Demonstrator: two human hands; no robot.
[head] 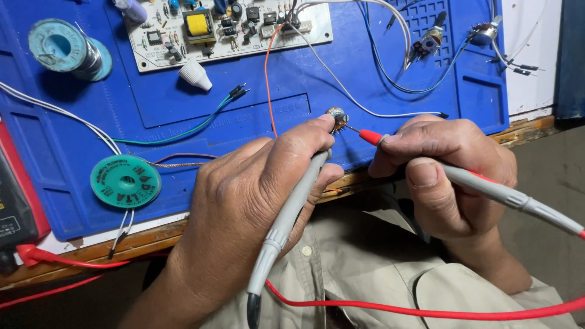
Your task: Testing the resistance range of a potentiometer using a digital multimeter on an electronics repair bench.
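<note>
My left hand [256, 201] grips a grey test probe [286, 219] like a pen, and its fingertips also pinch a small round metal component [337, 117] at the near edge of the blue work mat [73, 164]. In my right hand [442, 164] is a second grey probe [506, 195] with a red collar [370, 137]. Its thin metal tip touches the small component from the right. A red lead [426, 312] runs from the probes across my lap.
A white circuit board [231, 27] lies at the mat's far side, with white, orange and blue wires trailing off it. A solder spool [64, 49], a green wick reel [125, 181] and a white cone cap [195, 75] sit on the mat. A meter's edge [15, 207] shows at left.
</note>
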